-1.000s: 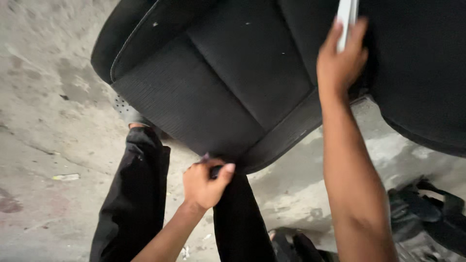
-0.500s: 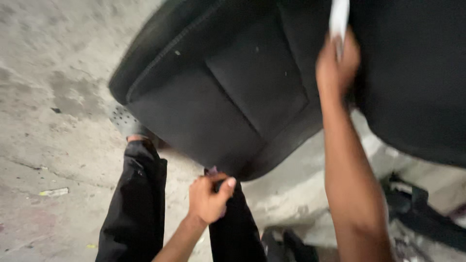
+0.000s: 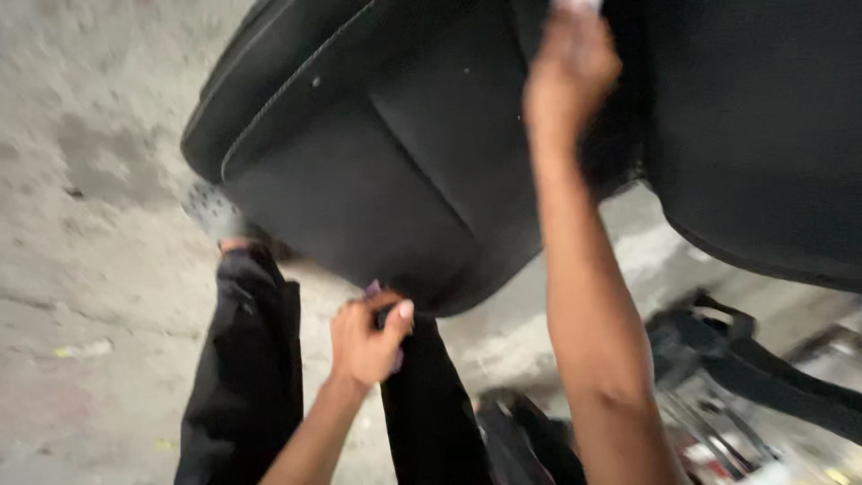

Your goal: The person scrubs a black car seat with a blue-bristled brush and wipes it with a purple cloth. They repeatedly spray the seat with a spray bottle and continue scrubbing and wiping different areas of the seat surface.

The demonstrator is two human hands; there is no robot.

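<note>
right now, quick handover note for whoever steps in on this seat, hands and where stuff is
Left hand: closed in a grip on the lower front edge of the black car seat, with something small and purple pinched there; what it is cannot be told.
Right hand: raised at the seat's fold, closed on a pale strip mostly out of frame.
Seat: held up, tilted, over the concrete floor, above the person's dark trousers.
Done: seat is lifted and gripped in both hands.
Left: it has not been set down.

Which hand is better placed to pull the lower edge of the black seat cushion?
The left hand. It is already closed on the lower edge of the seat cushion, above the trouser legs. The right hand is high up, near the gap beside the backrest.
</note>
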